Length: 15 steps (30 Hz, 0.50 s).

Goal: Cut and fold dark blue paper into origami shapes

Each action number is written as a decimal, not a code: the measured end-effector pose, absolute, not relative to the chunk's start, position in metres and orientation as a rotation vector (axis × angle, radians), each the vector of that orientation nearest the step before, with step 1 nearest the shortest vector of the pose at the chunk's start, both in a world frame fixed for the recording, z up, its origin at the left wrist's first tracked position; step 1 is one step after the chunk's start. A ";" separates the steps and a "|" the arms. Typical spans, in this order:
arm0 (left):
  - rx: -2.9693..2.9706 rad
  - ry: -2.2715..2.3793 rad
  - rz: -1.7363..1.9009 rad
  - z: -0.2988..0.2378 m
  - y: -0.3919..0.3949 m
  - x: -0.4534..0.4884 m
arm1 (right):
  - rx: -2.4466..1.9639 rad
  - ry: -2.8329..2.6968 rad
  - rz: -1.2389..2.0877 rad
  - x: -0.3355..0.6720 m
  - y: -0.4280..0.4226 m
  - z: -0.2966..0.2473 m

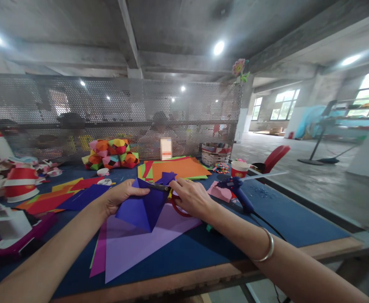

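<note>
My left hand [121,197] pinches a folded dark blue sheet of paper [143,208] and holds it above the table. My right hand [193,197] grips red-handled scissors [172,198], whose blades sit at the top edge of that blue paper. A small blue offcut [166,177] pokes up just above the blades. Under both hands lie a lilac triangle of paper [134,244] and a magenta sheet [99,252]. A silver bangle is on my right wrist.
A blue glue gun [239,191] lies right of my hand by a pink paper piece [220,192] and a red paper cup [239,168]. A stack of orange and green sheets [178,168] sits behind. Paper cups and scraps crowd the left. A perforated screen [109,113] backs the blue table [282,219].
</note>
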<state>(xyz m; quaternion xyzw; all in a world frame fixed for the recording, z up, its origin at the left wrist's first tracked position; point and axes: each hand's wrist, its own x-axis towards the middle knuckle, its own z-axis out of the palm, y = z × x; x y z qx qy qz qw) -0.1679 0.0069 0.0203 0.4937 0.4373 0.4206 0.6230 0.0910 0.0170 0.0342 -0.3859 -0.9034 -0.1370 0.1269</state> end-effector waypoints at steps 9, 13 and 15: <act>1.138 1.009 0.968 0.022 0.007 -0.168 | -1.149 -2.640 -0.387 0.089 0.013 0.039; 1.130 1.018 0.975 0.022 0.006 -0.167 | -1.147 -2.645 -0.380 0.089 0.012 0.039; 1.127 1.021 0.978 0.023 0.006 -0.167 | -1.147 -2.646 -0.375 0.089 0.013 0.039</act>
